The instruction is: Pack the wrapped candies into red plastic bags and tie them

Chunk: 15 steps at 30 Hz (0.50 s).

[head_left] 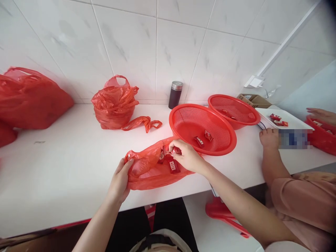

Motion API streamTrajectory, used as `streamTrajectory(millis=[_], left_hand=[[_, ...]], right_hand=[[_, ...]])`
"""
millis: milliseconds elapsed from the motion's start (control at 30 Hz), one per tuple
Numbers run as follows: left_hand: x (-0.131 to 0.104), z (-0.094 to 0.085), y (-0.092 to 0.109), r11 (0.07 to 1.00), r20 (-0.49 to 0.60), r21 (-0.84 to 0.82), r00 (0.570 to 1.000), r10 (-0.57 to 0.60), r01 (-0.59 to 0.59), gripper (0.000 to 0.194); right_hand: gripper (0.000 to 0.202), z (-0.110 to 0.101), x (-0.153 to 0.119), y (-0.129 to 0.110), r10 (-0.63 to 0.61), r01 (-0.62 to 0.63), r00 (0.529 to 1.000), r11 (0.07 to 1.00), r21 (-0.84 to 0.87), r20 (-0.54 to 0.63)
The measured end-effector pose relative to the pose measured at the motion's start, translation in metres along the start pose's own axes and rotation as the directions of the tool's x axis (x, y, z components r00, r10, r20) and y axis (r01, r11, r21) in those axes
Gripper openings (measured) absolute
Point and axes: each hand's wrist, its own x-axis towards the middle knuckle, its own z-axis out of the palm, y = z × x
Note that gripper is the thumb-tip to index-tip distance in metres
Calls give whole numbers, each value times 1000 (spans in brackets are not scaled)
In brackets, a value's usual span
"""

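A thin red plastic bag (149, 176) lies open at the front of the white table (78, 168). My left hand (120, 180) is closed on the bag's left end, by its handle. Over the bag's mouth, my right hand (187, 155) pinches a small red wrapped packet (176, 151). Another red packet (172, 166) with a white label shows inside the bag, and more lie beside my fingertips. Just behind my right hand stands a red mesh basket (228, 143) with a few similar packets (198, 141) at its bottom.
Full red bags (34, 101) stand at the left, and a tied one (114, 105) near the wall. A dark flask (175, 95), a second basket (233, 105) and a white tray (288, 117) stand behind. Another person's arm (274, 159) rests at the right.
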Motion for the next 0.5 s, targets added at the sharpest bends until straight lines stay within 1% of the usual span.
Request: streamTrajectory(millis=[100, 133, 200, 267, 333, 367, 433, 500], left_hand=[[1, 2, 2, 999, -40, -4, 999, 36, -37, 38], [1, 3, 3, 999, -53, -8, 997, 50, -51, 37], [4, 1, 6, 998, -68, -14, 995, 67, -68, 35], [6, -1, 7, 997, -74, -18, 994, 75, -77, 34], [7, -3, 8, 997, -70, -16, 994, 80, -82, 34], [6, -3, 8, 996, -68, -15, 994, 83, -84, 34], [4, -3, 8, 995, -57, -9, 994, 95, -96, 34], [0, -2, 8, 992, -15, 10, 992, 123, -123, 35]], right_hand=[[7, 0, 5, -8, 48, -51, 997, 997, 63, 55], [7, 1, 7, -10, 58, -64, 996, 995, 80, 73], [14, 4, 9, -14, 55, -67, 989, 994, 85, 137], [26, 6, 8, -18, 21, -29, 971, 999, 33, 237], [36, 3, 6, -24, -17, 25, 950, 999, -22, 311], [38, -2, 5, -26, -32, 42, 945, 999, -23, 326], [35, -19, 7, -29, -46, 41, 955, 999, 23, 292], [32, -46, 13, -21, -33, 26, 983, 999, 41, 182]])
